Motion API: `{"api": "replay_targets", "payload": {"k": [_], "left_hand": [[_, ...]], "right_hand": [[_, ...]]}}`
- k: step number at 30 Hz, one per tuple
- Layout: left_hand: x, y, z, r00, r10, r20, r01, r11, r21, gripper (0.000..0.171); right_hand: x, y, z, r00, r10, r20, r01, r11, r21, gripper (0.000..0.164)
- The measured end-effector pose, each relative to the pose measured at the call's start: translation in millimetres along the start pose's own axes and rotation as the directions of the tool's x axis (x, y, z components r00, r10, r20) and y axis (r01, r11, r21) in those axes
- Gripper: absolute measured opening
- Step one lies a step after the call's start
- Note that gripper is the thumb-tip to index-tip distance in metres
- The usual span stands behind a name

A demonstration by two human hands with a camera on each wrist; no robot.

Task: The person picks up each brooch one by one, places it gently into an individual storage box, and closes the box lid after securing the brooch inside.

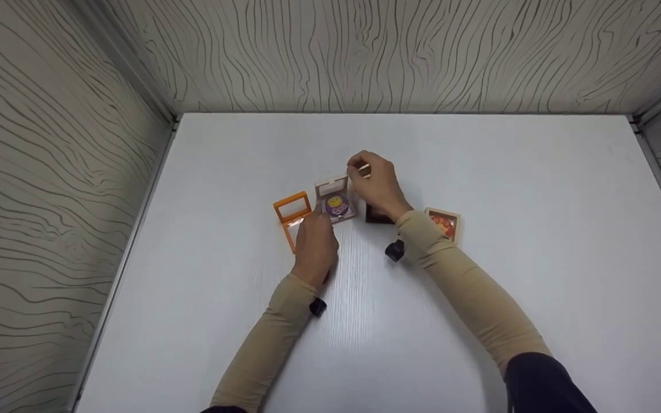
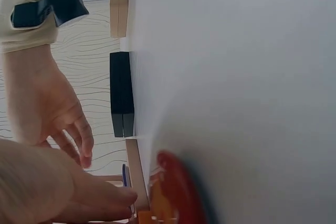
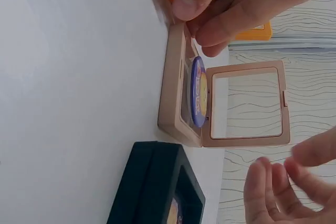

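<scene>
A pale pink display case (image 1: 349, 215) stands with its clear-windowed lid (image 3: 247, 66) raised. In it lies a round purple badge (image 1: 336, 205) with a yellow figure, tilted a little in the right wrist view. My left hand (image 1: 315, 246) holds the case's near left corner between thumb and fingers. Beside the lid's upper edge is my right hand (image 1: 379, 182), fingers loosely bent, nothing between them. An orange case (image 1: 292, 207) stands open left of the pink one, partly behind my left hand. Under that hand a red rounded object (image 2: 178, 192) shows, blurred.
A dark case (image 3: 149, 182), closed over a badge, stands right of the pink one, partly under my right wrist. Farther right is a beige case (image 1: 458, 226) with a red badge (image 1: 444, 225). White tabletop (image 1: 221, 344) surrounds them, with wood-patterned walls (image 1: 365, 57) behind and beside.
</scene>
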State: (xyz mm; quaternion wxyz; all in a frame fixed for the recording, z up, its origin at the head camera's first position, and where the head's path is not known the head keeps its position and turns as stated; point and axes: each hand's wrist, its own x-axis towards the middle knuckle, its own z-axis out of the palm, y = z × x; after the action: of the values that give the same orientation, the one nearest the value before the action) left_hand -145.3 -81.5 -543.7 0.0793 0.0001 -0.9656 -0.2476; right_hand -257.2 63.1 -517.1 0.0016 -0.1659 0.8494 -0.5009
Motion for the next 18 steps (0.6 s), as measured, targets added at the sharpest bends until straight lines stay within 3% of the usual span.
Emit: {"api": "replay_targets", "payload": {"k": [6,13,18], "left_hand": [[3.7,0.0,0.9,1.000,-0.026,0.000,0.026,1.000,-0.018,0.017],[7.3,-0.9,-0.6,0.996,-0.077,0.035,0.078,0.997,-0.029,0.015],[11.3,-2.7,-2.2,0.996,-0.087,0.030,0.088,0.996,-0.033,0.014]], "right_hand": [[2,0,1,0.993,-0.012,0.121,0.012,1.000,-0.001,0.032],[2,2,-1,0.986,-0.002,0.165,0.003,1.000,-0.006,0.027],[3,6,-6,0.970,-0.016,0.244,0.013,1.000,0.010,0.029]]}}
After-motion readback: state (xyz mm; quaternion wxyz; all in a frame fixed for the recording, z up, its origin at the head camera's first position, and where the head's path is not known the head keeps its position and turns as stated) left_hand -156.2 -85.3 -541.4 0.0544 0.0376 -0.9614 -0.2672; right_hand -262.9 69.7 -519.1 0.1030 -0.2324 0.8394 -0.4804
